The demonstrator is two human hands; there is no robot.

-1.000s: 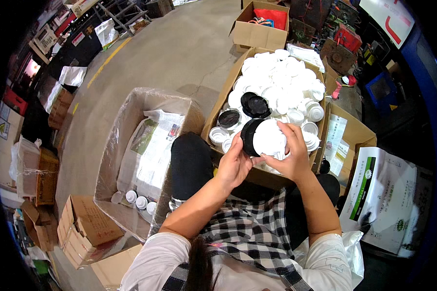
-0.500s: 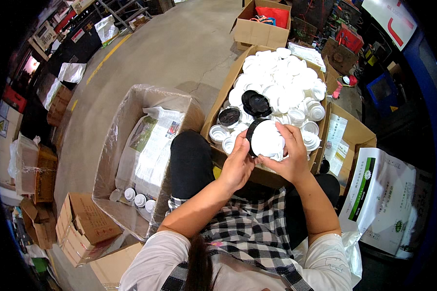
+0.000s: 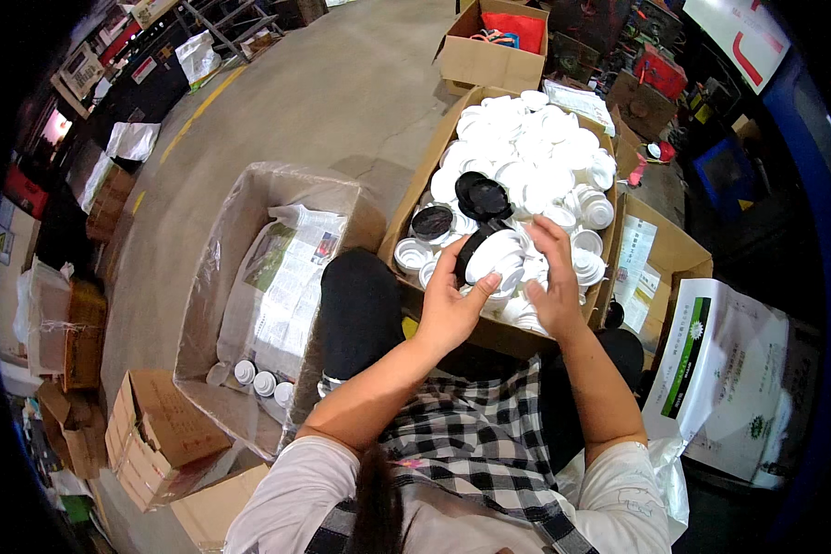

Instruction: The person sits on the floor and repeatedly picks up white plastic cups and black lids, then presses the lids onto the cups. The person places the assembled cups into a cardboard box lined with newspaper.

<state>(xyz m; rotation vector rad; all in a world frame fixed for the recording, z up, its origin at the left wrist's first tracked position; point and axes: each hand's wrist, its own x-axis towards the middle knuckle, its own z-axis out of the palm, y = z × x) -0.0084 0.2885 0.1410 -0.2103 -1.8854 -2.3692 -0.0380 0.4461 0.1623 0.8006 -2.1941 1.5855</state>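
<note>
My left hand grips a white round plastic cap with a stepped rim, its thumb across the lower edge. A black round cap sits against the white one's left side, under the fingers of the same hand. Just to the right, my right hand has its thumb and fingers spread apart, with nothing plainly held. Both hands are over the near end of a cardboard box heaped with white caps. Two more black caps, one folded-looking and one shallow, lie on the heap.
Left of my knee stands a plastic-lined carton with newspaper and several white caps along its near end. An open box with papers is at the right, beside a white printed sack. Another box stands farther off.
My right hand has come away from the white cap and its fingers have spread. My left hand keeps hold of the caps, which have tilted to show the stepped rim.
</note>
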